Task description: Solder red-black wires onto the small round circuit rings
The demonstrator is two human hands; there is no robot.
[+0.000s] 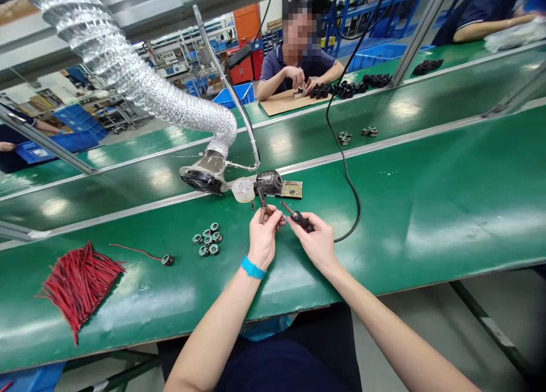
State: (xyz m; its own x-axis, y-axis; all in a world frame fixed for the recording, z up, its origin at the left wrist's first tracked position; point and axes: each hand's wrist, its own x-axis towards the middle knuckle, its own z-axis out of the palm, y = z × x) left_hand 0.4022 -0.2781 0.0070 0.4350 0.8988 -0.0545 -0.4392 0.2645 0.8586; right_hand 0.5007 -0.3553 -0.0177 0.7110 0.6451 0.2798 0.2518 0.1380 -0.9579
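My left hand [263,241], with a blue band at the wrist, is closed around what looks like small pliers [261,197], jaws pointing away from me. My right hand [316,241] grips a soldering iron [300,219] by its black handle, the tip slanting up and left. Both hands' fingertips nearly meet above the green bench; any small piece between them is too small to make out. Just beyond stand a soldering iron holder [269,181], a tray with a yellowish pad [292,189] and a round, pale container [243,190].
Red wires [81,284] lie heaped at left, near a small round part [168,260] with one red wire. Several similar parts [208,239] are grouped nearby. A fume fan [202,178] hangs from a silver duct [162,96]. The black cord [356,198] curves at right. A co-worker [298,62] sits opposite.
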